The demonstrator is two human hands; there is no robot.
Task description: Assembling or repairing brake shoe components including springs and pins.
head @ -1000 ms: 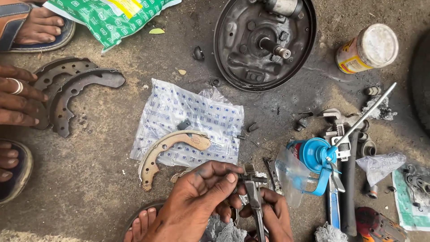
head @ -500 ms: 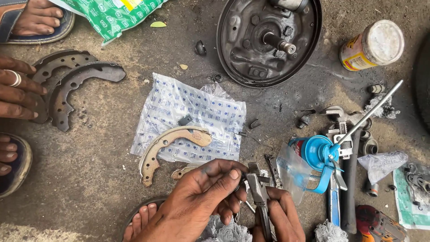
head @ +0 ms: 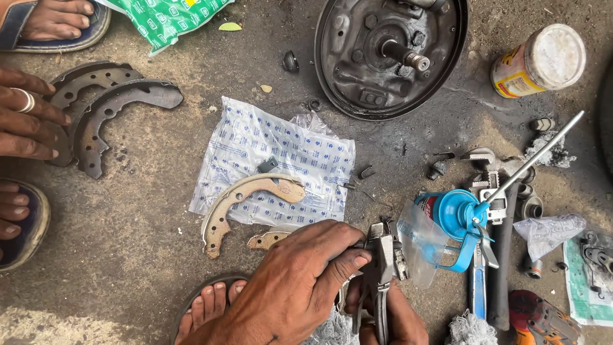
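Rust-brown concrete floor (head: 147, 268), gritty and oil-stained. At far left, nine o'clock, another person's hand with a ring (head: 25, 118) rests on two worn brake shoes (head: 105, 108).

Moving right: a printed plastic bag (head: 281, 150) lies flat at centre, and a newer tan brake shoe (head: 246, 201) curves across its lower edge. A second shoe (head: 268, 239) peeks out just below, partly under the worker's hand.

At six o'clock, the left hand (head: 290, 294) is curled nearly shut, fingertips pinched on something small at the nose of the pliers (head: 382, 268); the piece itself is hidden. The right hand (head: 396, 319) sits low at the frame edge, closed round the plier handles. Whether the jaws are biting I cannot tell.

Judgement: grip looks best kept square, left fingers steadying the piece close to the nose, squeeze slow so it doesn't spring away into the grit.

At twelve o'clock, the brake backing plate (head: 389, 57). Right of the pliers, a blue oil can (head: 456, 214) with long spout, then wrenches (head: 491, 185); a tin (head: 539, 61) at two o'clock.
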